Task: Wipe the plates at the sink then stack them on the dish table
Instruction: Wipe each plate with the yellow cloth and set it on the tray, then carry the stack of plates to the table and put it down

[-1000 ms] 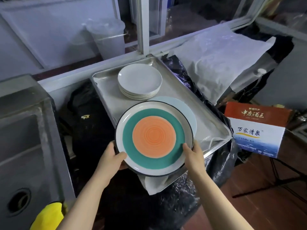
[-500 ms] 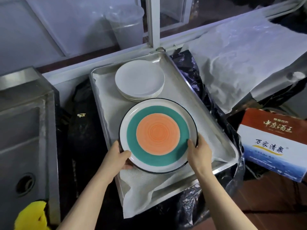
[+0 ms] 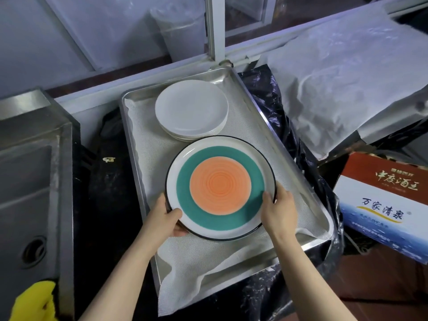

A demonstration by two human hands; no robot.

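Note:
A large plate [image 3: 220, 187] with an orange centre, a teal ring, a white band and a dark rim lies low over the metal tray [image 3: 298, 163]. My left hand [image 3: 165, 216] grips its near-left rim and my right hand [image 3: 279, 208] grips its near-right rim. Behind it, at the tray's far end, stands a stack of several plain white plates [image 3: 191, 110]. A white mesh cloth [image 3: 183, 258] lines the tray and hangs over its near edge. Whatever lies under the coloured plate is hidden.
A steel sink [image 3: 27, 181] with a round drain [image 3: 34, 251] sits to the left, a yellow cloth [image 3: 32, 302] at its near corner. Black plastic sheeting [image 3: 108, 193] surrounds the tray. A printed carton [image 3: 384, 202] stands at the right, and white paper [image 3: 347, 72] covers the far right.
Both hands have carried the coloured plate forward and down over the tray, and it now covers the pale plate seen there before. The view has shifted closer to the tray.

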